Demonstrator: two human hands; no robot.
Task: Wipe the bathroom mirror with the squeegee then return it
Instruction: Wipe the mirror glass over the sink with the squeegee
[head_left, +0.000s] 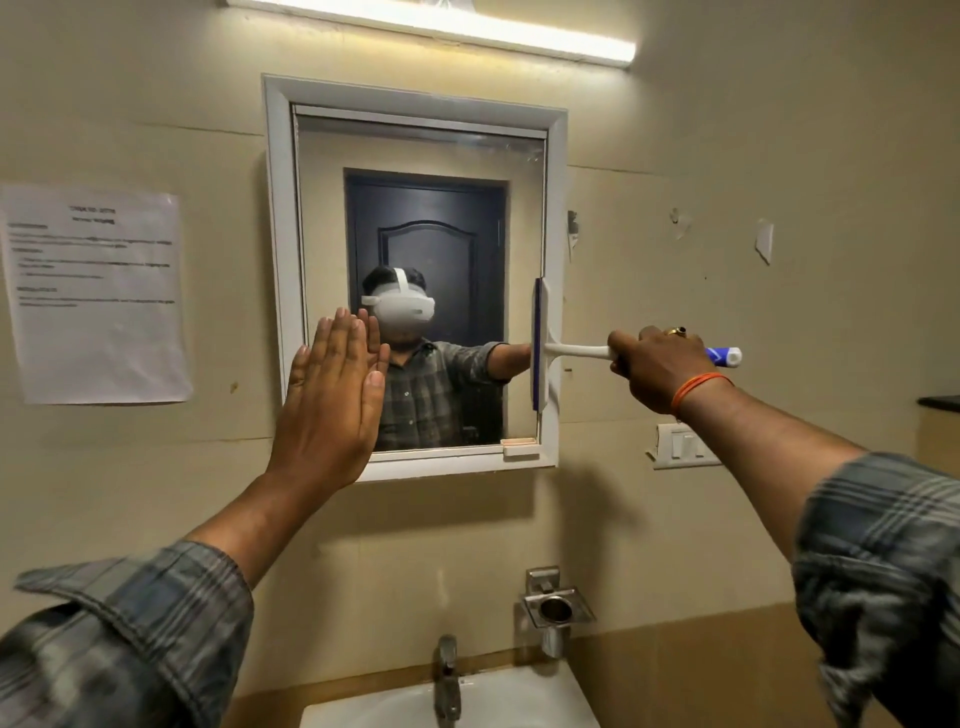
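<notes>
A beige bathroom wall fills the frame, sink at the bottom. The right hand (655, 368) grips the squeegee (545, 349) handle at centre right; its blade stands vertical on the right edge of the mirror (415, 156), so the likely stroke runs leftward. The left hand (332, 395), flat, open and empty, is raised at the mirror's lower-left corner.

One mirror (415, 234), one squeegee (540, 345), two hands (327, 410) (657, 371), one tap (447, 675), one paper notice (96, 296), one tube light (441, 23).
</notes>
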